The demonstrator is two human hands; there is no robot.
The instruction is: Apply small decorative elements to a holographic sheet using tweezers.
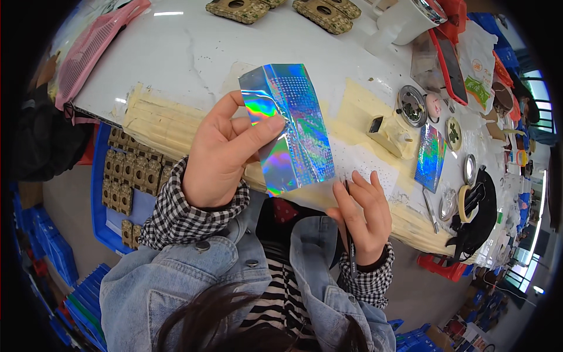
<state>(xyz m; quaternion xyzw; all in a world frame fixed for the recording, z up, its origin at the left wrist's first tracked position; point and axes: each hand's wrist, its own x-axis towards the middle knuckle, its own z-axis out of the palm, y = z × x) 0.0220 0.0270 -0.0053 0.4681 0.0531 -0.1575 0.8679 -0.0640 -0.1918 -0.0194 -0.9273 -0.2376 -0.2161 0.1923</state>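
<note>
Taped table edge (413, 224) underlies left hand (221, 145) pinching shiny sheet (306, 132), right hand (365, 220) pinching tweezers (352, 257).

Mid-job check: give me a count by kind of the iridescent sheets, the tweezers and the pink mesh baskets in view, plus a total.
Iridescent sheets: 2 (held sheet in the left hand; loose sheet on the table)
Tweezers: 2 (black tweezers in the right hand; silver tweezers on the table)
Pink mesh baskets: 1 (pink mesh basket at upper left)
Total: 5
</note>
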